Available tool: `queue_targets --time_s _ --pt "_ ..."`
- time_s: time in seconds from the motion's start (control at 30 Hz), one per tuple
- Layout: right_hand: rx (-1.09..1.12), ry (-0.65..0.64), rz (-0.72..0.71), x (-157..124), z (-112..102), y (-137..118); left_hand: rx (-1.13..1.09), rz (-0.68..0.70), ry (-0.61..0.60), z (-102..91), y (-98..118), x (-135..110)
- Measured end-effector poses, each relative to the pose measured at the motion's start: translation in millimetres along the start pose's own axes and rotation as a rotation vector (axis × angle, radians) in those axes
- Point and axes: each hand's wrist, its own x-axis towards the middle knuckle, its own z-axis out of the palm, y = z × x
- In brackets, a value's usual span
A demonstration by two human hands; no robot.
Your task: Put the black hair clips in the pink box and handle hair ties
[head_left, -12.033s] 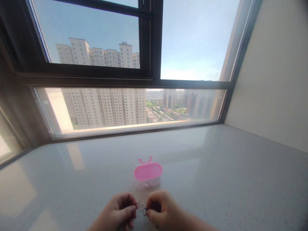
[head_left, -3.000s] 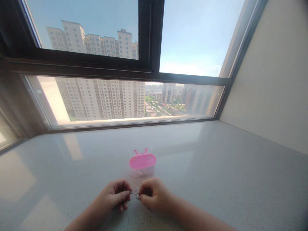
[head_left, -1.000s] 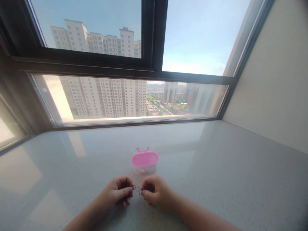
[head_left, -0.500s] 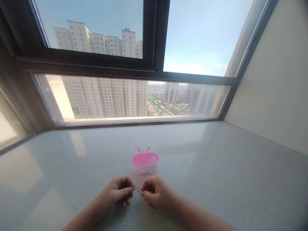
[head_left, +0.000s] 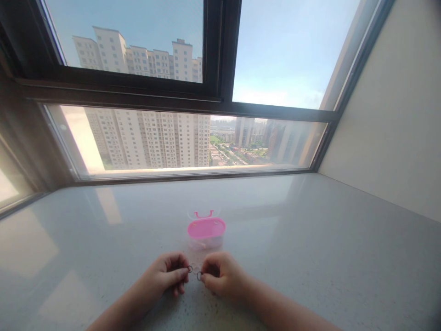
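Between thumb and fingertips, my left hand (head_left: 172,272) pinches a small dark ring (head_left: 190,269). Facing it, my right hand (head_left: 220,273) pinches another small dark ring (head_left: 199,276). The two rings are close together with a narrow gap between them. Faint clear round pieces (head_left: 195,265) show on the surface just behind the rings; their kind is hard to make out. Beyond both hands stands a small clear container (head_left: 206,242) with a pink rim, its pink handle (head_left: 204,214) standing at the back on a transparent lid. What lies inside it is blurred.
The pale speckled stone sill (head_left: 292,257) stretches around the hands. Behind it is a dark-framed window (head_left: 220,106), with tall buildings outside. A plain wall (head_left: 389,124) closes the right side.
The whole view has shifted slightly, so everything sits a little further left. Both hands keep their pinch on the rings, and the gap between the rings looks nearly the same.
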Motion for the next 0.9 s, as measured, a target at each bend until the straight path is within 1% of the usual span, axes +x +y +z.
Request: queue_targets --time_s 0.37,0.7,0.9 --pt "0.026 0.002 0.001 -1.4 -0.7 -2.7 -0.001 -0.009 0.012 1.3 3.9 -1.8" --pt "0.017 -0.011 0.0 -1.6 -1.8 -3.3 0.002 0.005 0.004 -1.7 -1.8 0.3" --pt "-0.007 -0.008 -0.005 -0.5 -1.2 -0.5 -0.003 -0.025 0.031 1.7 3.8 -1.5"
